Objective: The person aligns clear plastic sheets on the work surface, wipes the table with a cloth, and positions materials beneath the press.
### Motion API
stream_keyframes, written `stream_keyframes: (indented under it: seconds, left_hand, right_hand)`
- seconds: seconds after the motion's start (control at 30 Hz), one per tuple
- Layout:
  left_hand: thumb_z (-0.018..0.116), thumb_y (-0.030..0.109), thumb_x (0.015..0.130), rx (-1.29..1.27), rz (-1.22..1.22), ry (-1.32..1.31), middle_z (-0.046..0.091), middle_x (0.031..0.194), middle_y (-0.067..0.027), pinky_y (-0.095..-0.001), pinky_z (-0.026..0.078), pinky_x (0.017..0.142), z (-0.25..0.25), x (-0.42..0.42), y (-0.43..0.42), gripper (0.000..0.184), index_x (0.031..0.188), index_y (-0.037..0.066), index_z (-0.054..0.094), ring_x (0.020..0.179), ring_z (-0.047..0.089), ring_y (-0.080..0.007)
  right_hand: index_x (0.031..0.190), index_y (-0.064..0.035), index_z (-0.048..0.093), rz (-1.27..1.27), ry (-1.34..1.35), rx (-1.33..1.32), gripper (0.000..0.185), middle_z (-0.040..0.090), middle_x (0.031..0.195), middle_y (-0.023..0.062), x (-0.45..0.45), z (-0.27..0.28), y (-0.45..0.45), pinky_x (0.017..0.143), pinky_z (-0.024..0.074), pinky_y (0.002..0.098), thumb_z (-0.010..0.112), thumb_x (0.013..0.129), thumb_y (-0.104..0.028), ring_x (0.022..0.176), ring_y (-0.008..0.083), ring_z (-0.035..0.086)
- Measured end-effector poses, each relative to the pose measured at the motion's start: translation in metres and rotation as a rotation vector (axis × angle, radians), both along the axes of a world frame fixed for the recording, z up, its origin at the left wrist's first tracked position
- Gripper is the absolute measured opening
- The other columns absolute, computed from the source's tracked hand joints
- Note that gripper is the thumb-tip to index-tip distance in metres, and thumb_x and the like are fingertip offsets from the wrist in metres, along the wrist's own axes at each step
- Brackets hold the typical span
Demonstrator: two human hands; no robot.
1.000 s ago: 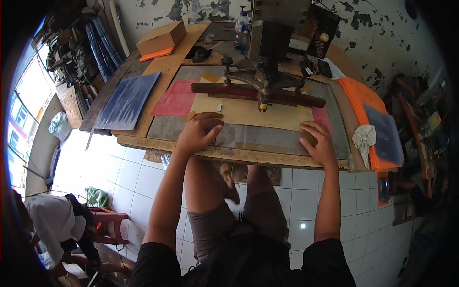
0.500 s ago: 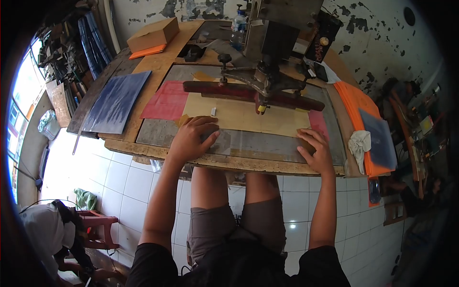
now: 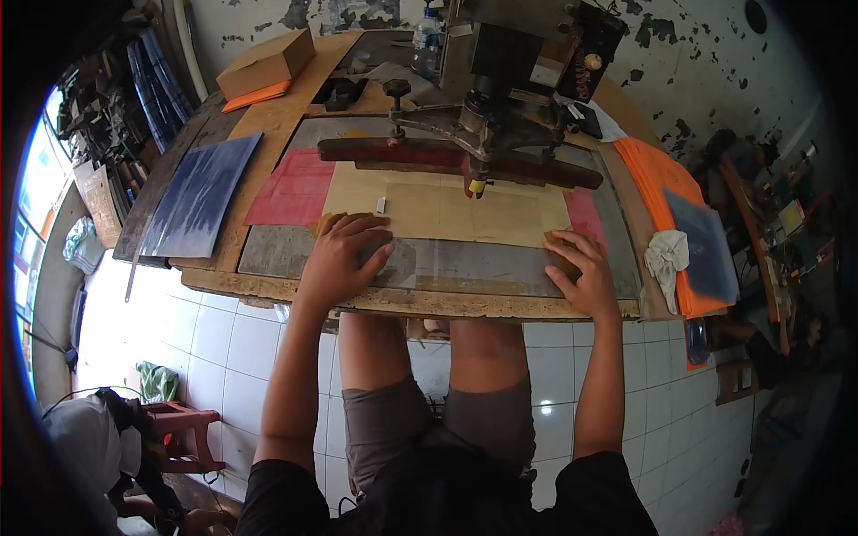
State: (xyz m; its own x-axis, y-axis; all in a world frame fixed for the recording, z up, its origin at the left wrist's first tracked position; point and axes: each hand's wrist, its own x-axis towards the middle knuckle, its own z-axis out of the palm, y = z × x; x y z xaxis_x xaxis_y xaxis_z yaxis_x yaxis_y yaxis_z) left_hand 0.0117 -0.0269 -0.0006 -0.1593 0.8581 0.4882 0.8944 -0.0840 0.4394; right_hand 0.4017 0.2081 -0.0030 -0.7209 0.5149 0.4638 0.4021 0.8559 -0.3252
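Beige sheet [image 3: 429,207], one, by table [image 3: 447,306] front edge; left hand [image 3: 344,261], right hand [image 3: 581,274], both open, at near corners. One bottle [image 3: 428,40], label unreadable.

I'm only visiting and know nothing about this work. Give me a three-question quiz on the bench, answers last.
1. True or false: the left hand is gripping a bottle.
2. Which colour shows beyond both ends of the yellow sheet? A) green B) pinkish red C) black
3. Fill in: a small ____ piece lies on that sheet, near the left hand's fingers.

Key: 1. False, it is at the sheet's near left corner. 2. B. 3. White.
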Motion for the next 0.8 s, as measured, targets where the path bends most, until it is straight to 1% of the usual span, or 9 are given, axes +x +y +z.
stream_keyframes:
  seconds: [0.13, 0.23, 0.33, 0.4, 0.53, 0.63, 0.8]
  left_hand:
    - [0.072, 0.031, 0.104, 0.001, 0.021, 0.044, 0.078, 0.142, -0.0076, -0.0510, 0.036, 0.129, -0.0021, -0.0008, 0.0005, 0.029, 0.119, 0.010, 0.085, 0.142, 0.063, -0.0306]
    - [0.074, 0.036, 0.103, 0.015, 0.030, 0.058, 0.078, 0.140, -0.0061, -0.0539, 0.031, 0.133, -0.0054, -0.0016, 0.0016, 0.032, 0.119, 0.009, 0.085, 0.142, 0.064, -0.0290]
    - [0.073, 0.038, 0.104, 0.005, 0.038, 0.093, 0.078, 0.142, -0.0054, -0.0562, 0.027, 0.135, -0.0063, -0.0014, 0.0024, 0.035, 0.121, 0.010, 0.084, 0.143, 0.064, -0.0296]
    - [0.073, 0.039, 0.104, 0.003, 0.042, 0.110, 0.077, 0.143, -0.0058, -0.0566, 0.026, 0.136, -0.0072, -0.0018, 0.0028, 0.036, 0.122, 0.010, 0.083, 0.144, 0.063, -0.0296]
    - [0.072, 0.042, 0.104, -0.009, 0.044, 0.134, 0.076, 0.146, -0.0066, -0.0573, 0.024, 0.136, -0.0081, -0.0027, 0.0030, 0.040, 0.125, 0.010, 0.082, 0.147, 0.061, -0.0303]
    - [0.069, 0.039, 0.103, -0.073, 0.044, 0.115, 0.072, 0.154, -0.0060, -0.0585, 0.020, 0.138, -0.0036, -0.0010, 0.0016, 0.042, 0.131, 0.009, 0.080, 0.152, 0.057, -0.0307]
    - [0.072, 0.042, 0.101, -0.024, 0.047, 0.149, 0.072, 0.153, -0.0063, -0.0591, 0.020, 0.138, -0.0061, -0.0010, 0.0033, 0.046, 0.133, 0.009, 0.080, 0.152, 0.058, -0.0311]
  right_hand:
    - [0.131, -0.0107, 0.082, -0.009, -0.021, 0.000, 0.041, 0.070, 0.148, 0.0079, 0.0000, 0.0009, -0.0001, 0.124, 0.0452, 0.0521, 0.087, 0.094, -0.027, 0.138, 0.0344, 0.063]
    - [0.133, -0.0111, 0.082, -0.018, -0.036, 0.015, 0.042, 0.070, 0.149, 0.0078, -0.0007, 0.0023, -0.0019, 0.125, 0.0444, 0.0522, 0.086, 0.095, -0.028, 0.139, 0.0338, 0.062]
    - [0.135, -0.0114, 0.081, -0.021, -0.049, 0.033, 0.043, 0.069, 0.150, 0.0079, -0.0009, 0.0022, -0.0014, 0.126, 0.0432, 0.0522, 0.085, 0.096, -0.029, 0.140, 0.0339, 0.062]
    - [0.136, -0.0118, 0.081, -0.024, -0.055, 0.028, 0.043, 0.068, 0.152, 0.0081, -0.0010, 0.0017, -0.0007, 0.127, 0.0421, 0.0523, 0.085, 0.096, -0.029, 0.142, 0.0339, 0.061]
    - [0.142, -0.0139, 0.078, -0.040, -0.092, 0.026, 0.047, 0.063, 0.160, 0.0082, -0.0013, 0.0011, 0.0003, 0.130, 0.0379, 0.0533, 0.081, 0.100, -0.034, 0.148, 0.0339, 0.056]
    - [0.147, -0.0161, 0.076, -0.054, -0.118, 0.017, 0.050, 0.060, 0.166, 0.0083, -0.0009, -0.0019, 0.0029, 0.132, 0.0350, 0.0538, 0.078, 0.103, -0.039, 0.153, 0.0340, 0.053]
    - [0.151, -0.0180, 0.073, -0.069, -0.132, 0.020, 0.052, 0.057, 0.169, 0.0088, -0.0022, -0.0052, 0.0046, 0.133, 0.0337, 0.0541, 0.075, 0.105, -0.041, 0.155, 0.0346, 0.051]
